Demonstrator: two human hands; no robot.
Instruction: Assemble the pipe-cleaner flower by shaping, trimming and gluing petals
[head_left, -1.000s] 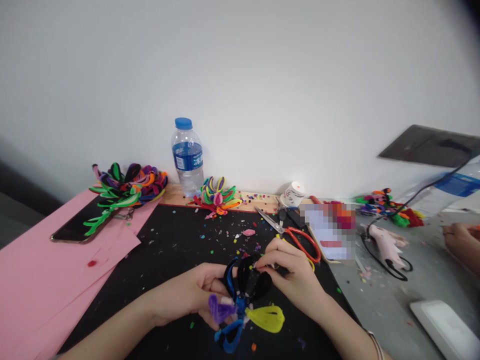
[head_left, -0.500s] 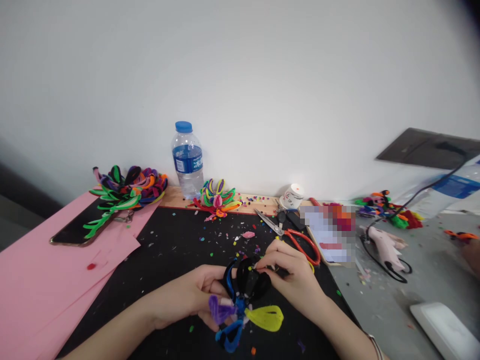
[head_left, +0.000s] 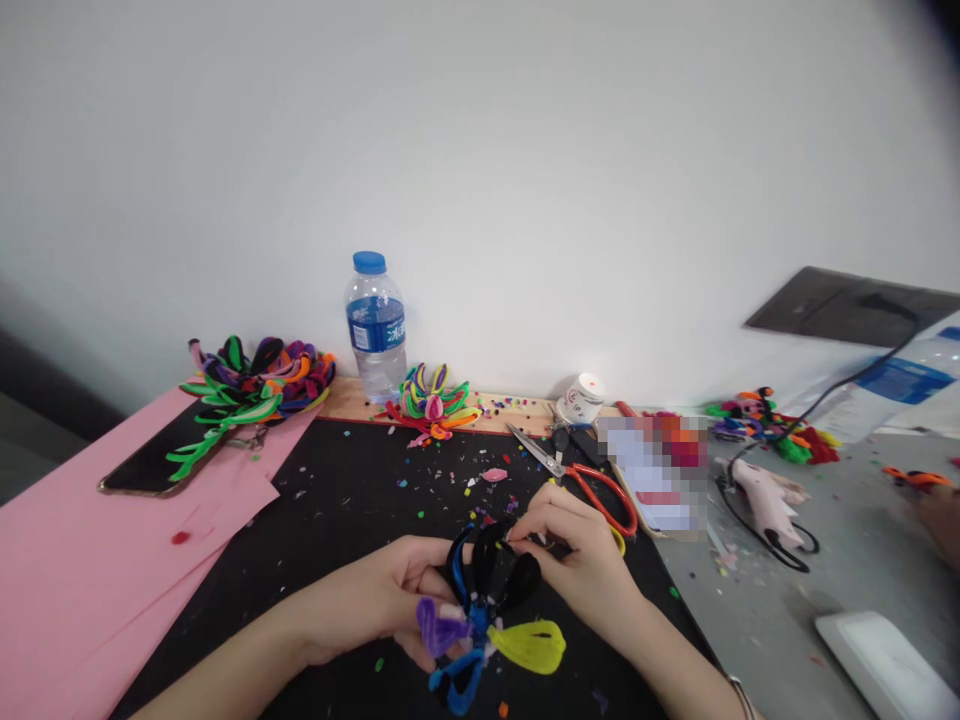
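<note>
A pipe-cleaner flower (head_left: 526, 645) with loops in black, blue, purple and yellow is held low over the black mat (head_left: 322, 545). From its left side my left hand (head_left: 397, 590) grips it, the fingers closed around the back of the middle and partly hidden by the petals. My right hand (head_left: 581, 545) pinches thumb and forefinger together at the upper edge of a black loop; the exact spot between the fingertips is too small to make out. Red-handled scissors (head_left: 604, 498) lie just beyond my right hand, blades pointing up-left.
Bits of scrap are scattered over the mat. A water bottle (head_left: 376, 330), pipe-cleaner bundles (head_left: 259, 385) and a paper cup (head_left: 581, 400) line the wall. A phone (head_left: 154, 455) lies on pink paper (head_left: 82, 560). At right are a glue gun (head_left: 765, 505), a white box (head_left: 889, 665) and another person's hand (head_left: 941, 520).
The view has shifted slightly. The black loops look a little changed in angle, while both hands keep their hold on the flower.
</note>
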